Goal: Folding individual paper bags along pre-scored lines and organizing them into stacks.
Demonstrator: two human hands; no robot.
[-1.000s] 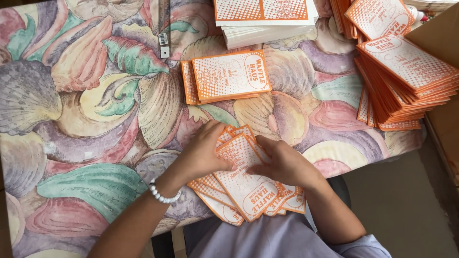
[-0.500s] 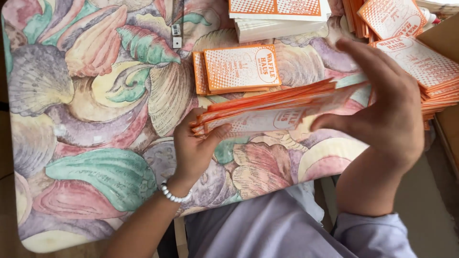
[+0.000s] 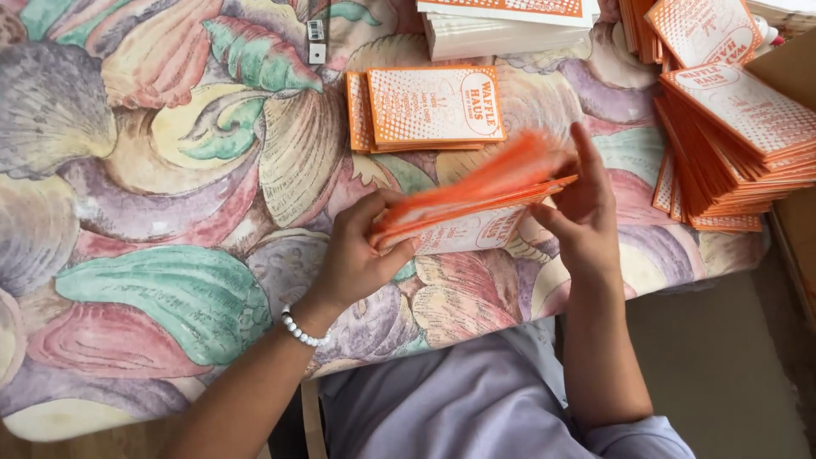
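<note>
A stack of flat orange-and-white paper bags [image 3: 476,204] is held edge-on above the shell-patterned tablecloth [image 3: 170,221]. My left hand [image 3: 361,255], with a white bead bracelet at the wrist, grips the stack's left end. At the stack's right end my right hand [image 3: 586,217] presses against it with the fingers straight up. The top of the stack is blurred.
A small neat pile of the same bags [image 3: 429,109] lies just beyond the hands. A tall fanned pile [image 3: 735,127] sits at the right, a white-edged stack [image 3: 510,25] at the top. A brown cardboard box edge [image 3: 795,229] stands far right.
The bags were lying spread near my lap under both hands. Both hands lifted them over the table and gathered them into a stack, and my right hand has closed in on its right end.
</note>
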